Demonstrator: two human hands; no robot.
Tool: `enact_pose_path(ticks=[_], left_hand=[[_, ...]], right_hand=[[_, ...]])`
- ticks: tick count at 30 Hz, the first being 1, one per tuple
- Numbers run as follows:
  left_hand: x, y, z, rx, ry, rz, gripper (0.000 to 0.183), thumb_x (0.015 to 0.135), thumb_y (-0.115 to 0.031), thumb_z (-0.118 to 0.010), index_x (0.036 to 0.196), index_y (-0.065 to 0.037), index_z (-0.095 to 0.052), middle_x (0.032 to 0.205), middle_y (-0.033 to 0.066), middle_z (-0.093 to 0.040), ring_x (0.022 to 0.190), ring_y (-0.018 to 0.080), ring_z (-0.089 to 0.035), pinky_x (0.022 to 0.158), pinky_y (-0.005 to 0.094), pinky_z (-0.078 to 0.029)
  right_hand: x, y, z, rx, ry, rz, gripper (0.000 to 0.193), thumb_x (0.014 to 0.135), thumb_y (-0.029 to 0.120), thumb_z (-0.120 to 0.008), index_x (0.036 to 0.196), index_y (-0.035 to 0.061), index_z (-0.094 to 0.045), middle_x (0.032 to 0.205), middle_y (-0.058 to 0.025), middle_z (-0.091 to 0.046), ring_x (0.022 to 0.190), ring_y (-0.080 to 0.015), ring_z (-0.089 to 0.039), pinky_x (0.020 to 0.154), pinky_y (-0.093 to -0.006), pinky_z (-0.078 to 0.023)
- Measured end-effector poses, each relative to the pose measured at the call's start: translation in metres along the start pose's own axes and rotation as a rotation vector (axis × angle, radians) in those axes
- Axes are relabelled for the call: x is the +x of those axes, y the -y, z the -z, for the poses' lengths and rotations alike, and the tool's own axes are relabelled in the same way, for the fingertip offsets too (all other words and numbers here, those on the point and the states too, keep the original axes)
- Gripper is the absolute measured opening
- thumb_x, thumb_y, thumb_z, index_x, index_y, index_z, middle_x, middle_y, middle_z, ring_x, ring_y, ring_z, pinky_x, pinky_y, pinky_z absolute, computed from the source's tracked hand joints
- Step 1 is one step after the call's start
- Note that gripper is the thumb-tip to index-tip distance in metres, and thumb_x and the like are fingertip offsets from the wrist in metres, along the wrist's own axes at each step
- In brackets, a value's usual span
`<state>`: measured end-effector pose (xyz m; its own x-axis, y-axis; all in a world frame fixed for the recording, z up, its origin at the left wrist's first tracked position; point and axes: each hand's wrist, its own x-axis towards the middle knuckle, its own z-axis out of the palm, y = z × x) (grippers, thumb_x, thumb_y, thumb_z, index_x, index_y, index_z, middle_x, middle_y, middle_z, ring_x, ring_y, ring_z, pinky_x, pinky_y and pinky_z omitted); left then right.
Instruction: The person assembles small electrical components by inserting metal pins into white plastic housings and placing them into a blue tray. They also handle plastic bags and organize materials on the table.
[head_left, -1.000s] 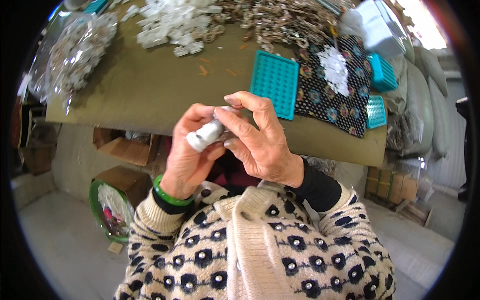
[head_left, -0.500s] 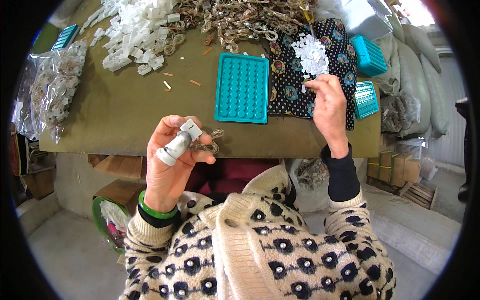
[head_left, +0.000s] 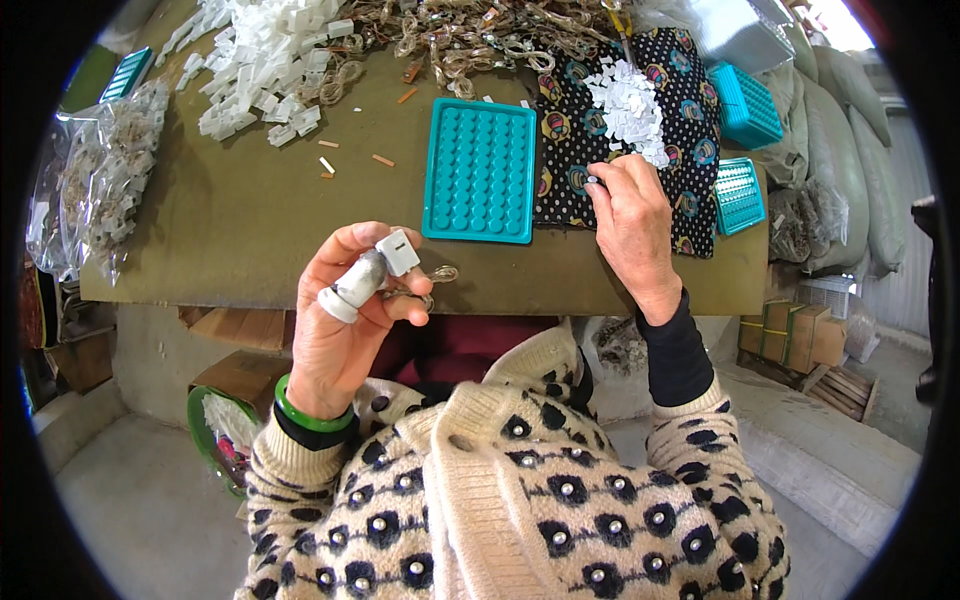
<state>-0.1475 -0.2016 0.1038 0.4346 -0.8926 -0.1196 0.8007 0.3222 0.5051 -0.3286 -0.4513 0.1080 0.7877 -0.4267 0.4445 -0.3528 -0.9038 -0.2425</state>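
Observation:
My left hand [head_left: 335,325] is closed around a small white plastic box [head_left: 398,253] with a dark slot in its top face. A thin looped cord [head_left: 443,273] trails from beneath the box, past my fingers. One digit of that hand wears a grey-white finger cot [head_left: 358,284] with a thick rolled rim, and it presses against the box. My right hand [head_left: 635,225] pinches a tiny pale piece [head_left: 592,180], partly hidden by the fingertips. It hovers over a black dotted cloth [head_left: 690,140], just below a heap of small white flat pieces [head_left: 627,110].
A teal tray with round hollows [head_left: 480,172] lies between my hands. White plastic casings [head_left: 270,65] and coiled cords [head_left: 460,40] are heaped at the back. A filled clear bag [head_left: 125,180] stands left. Scissors [head_left: 622,25] and more teal trays [head_left: 745,105] are at right.
My right hand has drawn left and slightly down from the white heap with the tiny piece in its fingertips. The white box in my left hand has tilted a little and shifted right.

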Motion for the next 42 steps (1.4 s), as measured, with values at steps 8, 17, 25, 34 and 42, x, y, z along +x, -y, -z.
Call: enact_pose_path(ticks=[8, 17, 25, 34, 42], left_hand=[[-0.004, -0.004, 0.003, 0.002, -0.001, -0.001, 0.029, 0.095, -0.013, -0.064, 0.121, -0.003, -0.058, 0.119, 0.0217, -0.062, 0.093, 0.028, -0.07, 0.068, 0.0388, -0.064], [-0.014, -0.005, 0.005, -0.048, 0.013, -0.031, 0.032, 0.094, -0.016, -0.066, 0.123, -0.004, -0.059, 0.113, 0.0196, -0.065, 0.091, 0.0279, -0.07, 0.074, 0.0359, -0.062], [-0.022, -0.011, 0.005, -0.175, 0.022, -0.037, 0.025, 0.093, -0.009, -0.067, 0.117, -0.002, -0.062, 0.105, 0.017, -0.068, 0.081, 0.0265, -0.071, 0.068, 0.0349, -0.062], [-0.022, -0.011, 0.008, -0.214, -0.006, -0.018, 0.023, 0.093, -0.007, -0.066, 0.115, -0.001, -0.062, 0.099, 0.0163, -0.067, 0.077, 0.0244, -0.071, 0.064, 0.0338, -0.062], [-0.021, -0.012, 0.009, -0.203, -0.004, -0.008, 0.021, 0.093, -0.006, -0.064, 0.113, 0.0, -0.062, 0.098, 0.0166, -0.067, 0.076, 0.0243, -0.071, 0.063, 0.0339, -0.062]], right_hand=[[0.014, 0.024, 0.016, 0.282, 0.103, -0.2, 0.008, 0.084, -0.002, -0.067, 0.089, 0.0006, -0.063, 0.082, -0.0088, -0.064, 0.073, -0.0205, -0.063, 0.066, -0.0318, -0.05], [0.024, 0.13, -0.003, 1.145, 0.086, -0.102, 0.007, 0.092, -0.005, -0.063, 0.097, -0.0012, -0.06, 0.1, -0.0075, -0.061, 0.091, -0.0115, -0.056, 0.079, -0.0231, -0.047], [0.025, 0.159, -0.019, 1.182, 0.094, -0.103, 0.007, 0.093, -0.002, -0.063, 0.098, -0.0001, -0.058, 0.102, -0.0088, -0.059, 0.09, -0.0135, -0.057, 0.081, -0.0257, -0.048], [0.021, 0.16, -0.026, 0.91, 0.094, 0.025, 0.012, 0.088, -0.005, -0.066, 0.096, -0.0002, -0.059, 0.101, -0.0097, -0.059, 0.085, -0.0158, -0.059, 0.075, -0.0267, -0.05], [0.032, 0.155, -0.026, 0.939, 0.105, 0.112, 0.017, 0.079, -0.011, -0.059, 0.091, 0.0013, -0.057, 0.092, -0.0114, -0.059, 0.081, -0.0214, -0.061, 0.071, -0.0292, -0.05]])
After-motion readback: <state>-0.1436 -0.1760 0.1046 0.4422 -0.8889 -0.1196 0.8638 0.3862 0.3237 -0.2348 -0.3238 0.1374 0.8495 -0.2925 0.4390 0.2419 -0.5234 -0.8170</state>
